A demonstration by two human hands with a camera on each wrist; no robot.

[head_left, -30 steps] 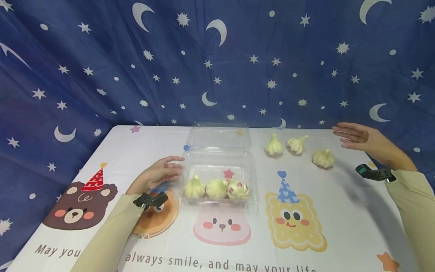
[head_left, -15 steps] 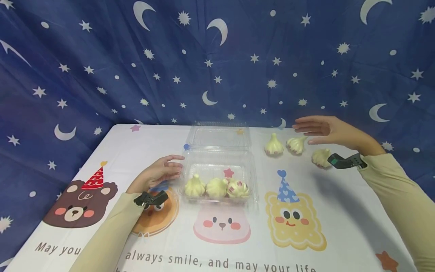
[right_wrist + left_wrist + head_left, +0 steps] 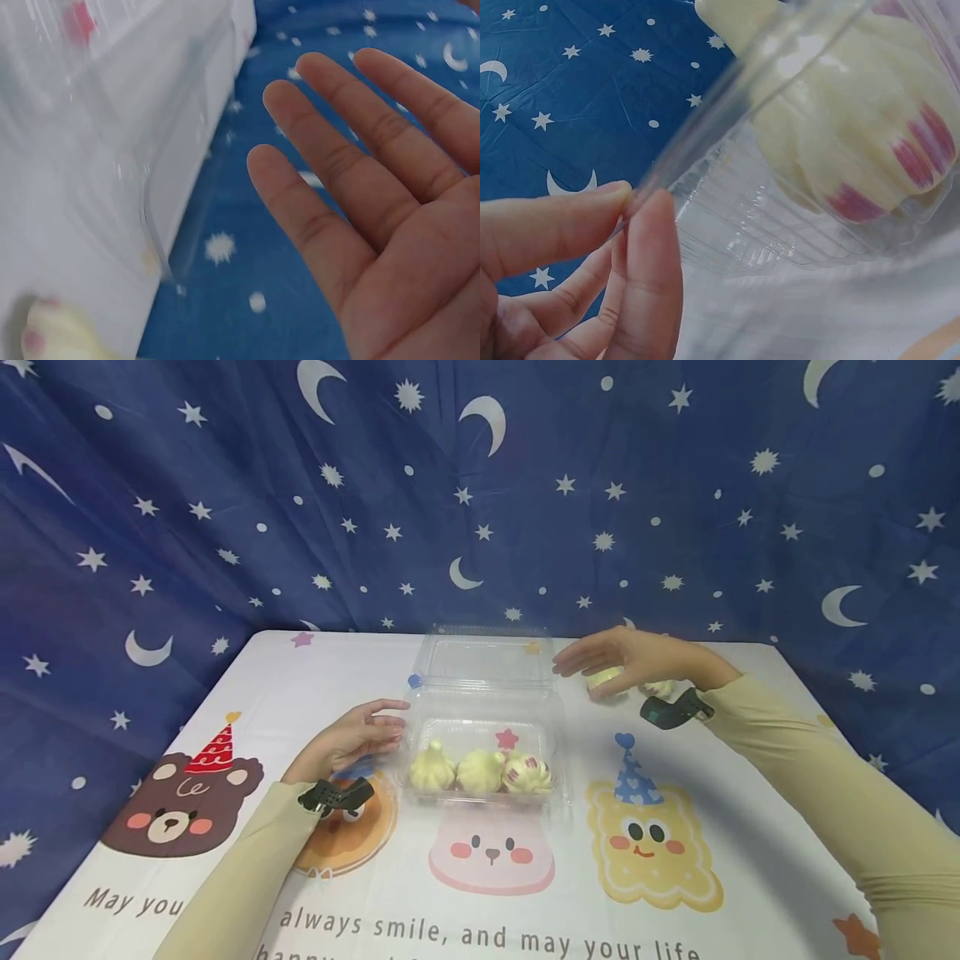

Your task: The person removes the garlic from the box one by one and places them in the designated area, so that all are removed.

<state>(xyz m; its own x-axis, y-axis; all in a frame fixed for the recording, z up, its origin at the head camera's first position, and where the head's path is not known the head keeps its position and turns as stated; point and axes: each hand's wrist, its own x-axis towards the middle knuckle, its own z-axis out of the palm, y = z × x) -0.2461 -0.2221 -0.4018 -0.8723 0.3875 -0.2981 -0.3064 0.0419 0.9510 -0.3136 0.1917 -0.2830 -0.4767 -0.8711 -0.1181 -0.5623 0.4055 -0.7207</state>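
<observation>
A clear plastic clamshell box [image 3: 450,731] lies with its lid [image 3: 480,658] folded back. Three garlic bulbs [image 3: 480,771] sit in a row along its near side; one with purple streaks [image 3: 840,127] looms large in the left wrist view. My left hand [image 3: 351,739] pinches the box's left rim between thumb and fingertips [image 3: 656,232]. Over the back right, my right hand [image 3: 641,656] reaches with straight, spread fingers and nothing in them. Beneath it, one garlic bulb [image 3: 606,678] is partly covered, and another bulb [image 3: 658,687] shows beyond the wrist. My right sleeve hides a third.
A white tablecloth [image 3: 525,868] with printed cartoon faces and lettering covers the table. Behind the table's back edge hangs a blue curtain [image 3: 360,468] with moons and stars. A dark wrist camera [image 3: 675,708] sits low under the right wrist, close to the bulbs.
My right hand has swept left from the table's right side, past the rightmost bulb, to above the leftmost loose bulb. The left hand keeps its place on the box.
</observation>
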